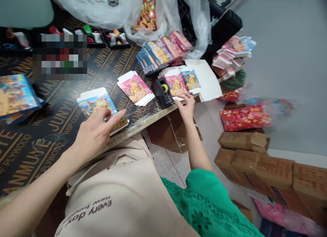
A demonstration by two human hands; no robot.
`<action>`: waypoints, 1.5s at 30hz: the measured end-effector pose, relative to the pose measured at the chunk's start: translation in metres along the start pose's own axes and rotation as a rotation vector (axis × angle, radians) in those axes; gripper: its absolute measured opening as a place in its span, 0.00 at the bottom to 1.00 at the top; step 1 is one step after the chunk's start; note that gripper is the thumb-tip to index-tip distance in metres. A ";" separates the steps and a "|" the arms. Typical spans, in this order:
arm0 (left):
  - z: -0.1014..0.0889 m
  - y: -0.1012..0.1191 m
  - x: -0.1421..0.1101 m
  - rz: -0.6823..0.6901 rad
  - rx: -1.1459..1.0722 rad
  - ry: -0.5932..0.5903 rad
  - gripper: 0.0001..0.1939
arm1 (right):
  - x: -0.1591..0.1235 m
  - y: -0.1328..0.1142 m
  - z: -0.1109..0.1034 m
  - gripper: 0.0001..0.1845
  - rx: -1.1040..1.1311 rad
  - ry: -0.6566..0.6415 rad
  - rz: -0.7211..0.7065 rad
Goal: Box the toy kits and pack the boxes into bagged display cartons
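Note:
My left hand [94, 128] rests over a blue printed carton [98, 100] lying at the table's near edge. One finger points out to the right; the others are partly hidden behind the hand. My right hand [187, 107] reaches over the table edge with its fingers stretched toward a pink carton [176, 85]. I cannot tell whether the fingertips touch it. Just left of that hand stands a black tape dispenser [162, 95] with a yellow core. Between my hands lies a small stack of flat pink cartons [136, 88]. Another blue carton [190, 79] is beside the pink one on the right.
Behind are rows of filled blue and pink boxes [158, 53], a plastic bag of wrapped sweets [148, 15] and black trays [116, 38]. More blue boxes [16, 95] lie at left. Cardboard boxes [260, 165] and red packets [245, 117] stand along the right wall.

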State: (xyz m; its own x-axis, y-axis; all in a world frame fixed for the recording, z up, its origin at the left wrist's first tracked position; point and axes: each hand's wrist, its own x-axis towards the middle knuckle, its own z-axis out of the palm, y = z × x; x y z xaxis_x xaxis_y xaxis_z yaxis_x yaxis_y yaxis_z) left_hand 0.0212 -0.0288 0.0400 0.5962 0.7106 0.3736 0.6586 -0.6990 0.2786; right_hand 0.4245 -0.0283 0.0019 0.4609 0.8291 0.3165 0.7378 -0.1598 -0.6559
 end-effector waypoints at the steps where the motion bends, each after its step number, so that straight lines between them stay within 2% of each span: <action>1: 0.003 -0.001 0.000 0.028 0.023 0.020 0.30 | 0.006 0.012 -0.002 0.15 -0.003 -0.088 0.030; 4: 0.013 0.003 0.000 0.103 0.067 0.076 0.33 | 0.017 0.028 0.002 0.12 0.069 -0.266 0.024; 8: 0.019 0.014 -0.005 0.168 0.087 0.079 0.34 | 0.028 0.021 0.007 0.07 0.160 -0.319 -0.052; 11: 0.019 0.015 -0.009 0.149 0.082 0.098 0.34 | 0.025 0.011 0.005 0.06 0.199 -0.231 -0.061; 14: 0.019 0.009 -0.011 0.124 0.051 0.121 0.34 | 0.009 0.008 0.002 0.08 0.364 -0.097 0.072; 18: 0.022 0.002 -0.010 0.134 0.015 0.233 0.31 | -0.017 0.019 0.010 0.11 0.474 -0.077 0.265; 20: 0.024 0.001 -0.011 0.113 -0.016 0.280 0.29 | -0.023 0.027 0.017 0.13 0.471 -0.070 0.286; 23: 0.027 0.003 -0.013 0.032 -0.046 0.289 0.26 | -0.027 0.033 0.026 0.17 0.478 0.013 0.281; 26: 0.030 0.006 -0.013 -0.015 -0.068 0.275 0.22 | -0.036 0.015 0.029 0.19 0.512 0.127 0.292; 28: 0.031 0.008 -0.012 -0.019 -0.077 0.280 0.20 | -0.050 -0.017 0.030 0.18 0.591 0.136 0.314; 29: 0.031 0.008 -0.011 -0.023 -0.089 0.281 0.19 | -0.059 -0.038 0.031 0.18 0.662 0.073 0.336; 30: 0.031 0.007 -0.010 -0.032 -0.107 0.276 0.18 | -0.069 -0.060 0.032 0.18 0.759 -0.078 0.368; 33: 0.030 0.005 -0.009 -0.042 -0.154 0.269 0.18 | -0.095 -0.125 0.038 0.20 1.049 -0.701 0.464; 35: 0.030 0.002 -0.010 -0.019 -0.170 0.278 0.18 | -0.105 -0.155 0.043 0.21 1.186 -0.955 0.514; 38: 0.029 -0.001 -0.012 0.016 -0.198 0.289 0.19 | -0.109 -0.173 0.054 0.19 1.301 -1.084 0.601; 42: 0.024 0.000 -0.012 0.009 -0.202 0.237 0.19 | -0.107 -0.170 0.067 0.16 1.370 -1.138 0.684; 45: 0.021 0.001 -0.010 0.012 -0.197 0.200 0.18 | -0.109 -0.166 0.074 0.17 1.378 -1.142 0.688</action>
State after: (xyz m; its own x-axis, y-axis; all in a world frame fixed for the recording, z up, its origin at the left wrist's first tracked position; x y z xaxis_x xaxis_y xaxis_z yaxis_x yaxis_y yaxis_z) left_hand 0.0256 -0.0350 0.0179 0.4878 0.6860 0.5398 0.5386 -0.7232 0.4324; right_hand 0.2153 -0.0530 0.0257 -0.4585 0.8149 -0.3545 -0.5122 -0.5683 -0.6440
